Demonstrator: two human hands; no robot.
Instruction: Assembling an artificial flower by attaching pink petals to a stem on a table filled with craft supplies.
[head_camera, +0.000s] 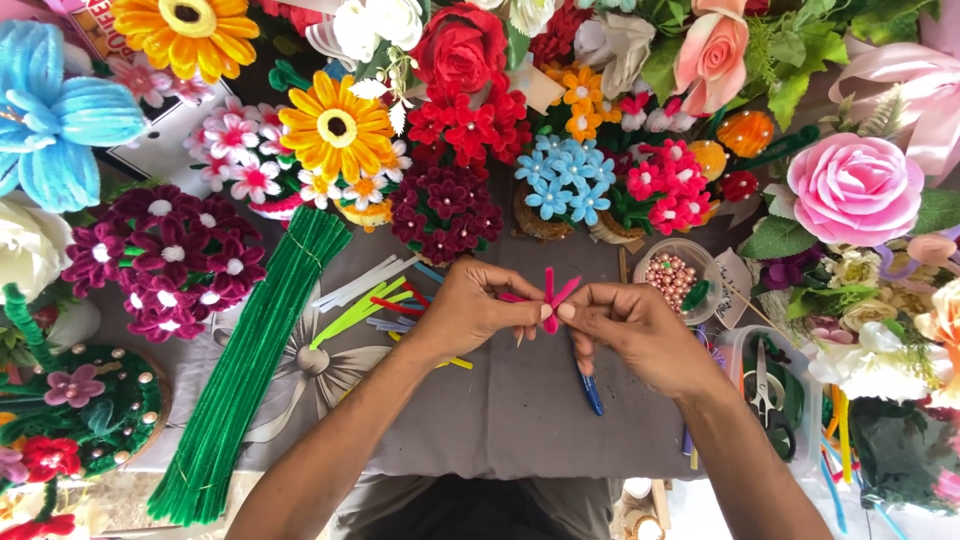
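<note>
Both forearms reach up from the bottom edge over the grey cloth (520, 400), where bare room lies under the wrists. Left hand (470, 310) and right hand (625, 325) meet at centre, fingertips pinched on one pink pipe-cleaner piece (553, 290), held above the cloth. One long green pipe-cleaner bundle (250, 370) runs along the left. One round bowl of beads (672, 275) sits just right. Flower bunches crowd the top edge.

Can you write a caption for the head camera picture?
Both hands pinch pink pipe cleaners above a grey cloth.
</note>
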